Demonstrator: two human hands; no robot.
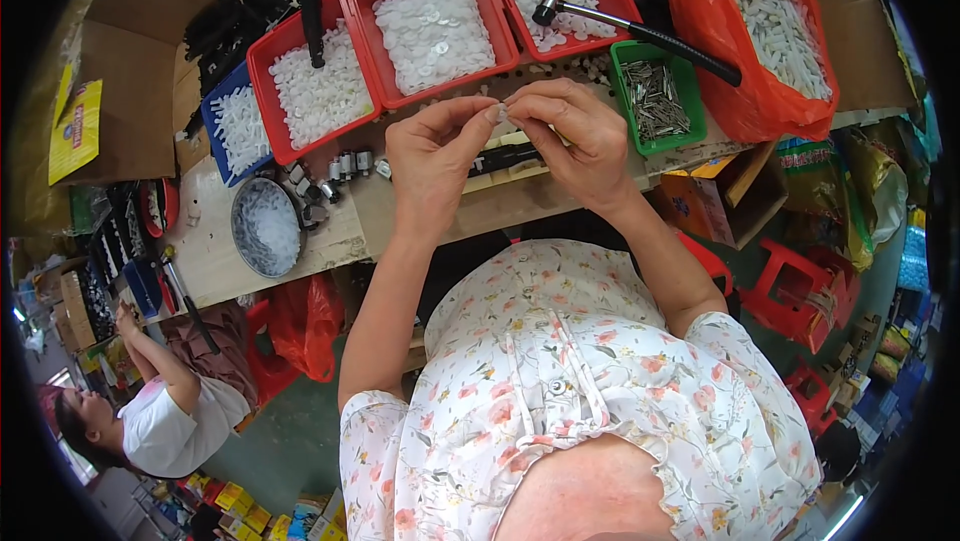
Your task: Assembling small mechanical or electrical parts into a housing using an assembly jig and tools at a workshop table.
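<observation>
Above the bench's front edge, my left hand (437,163) and my right hand (578,146) meet fingertip to fingertip. Both are closed in a pinch on a small white plastic piece (502,114), whose exact shape is mostly covered by the fingers. Beneath them a black part (506,157) lies on a pale wooden block (497,177), partly hidden. Just beyond the hands sits a red tray (408,99) of white plastic discs. A green tray (644,149) of metal pins stands close to the right hand.
Two more red trays (290,154) (628,3) hold white parts. A hammer (650,34) rests across the right one, beside a red bag (690,36) of pale pieces. Left are a blue tray (213,131), a round metal bowl (240,231) and metal cylinders (350,163). A co-worker (180,421) sits left.
</observation>
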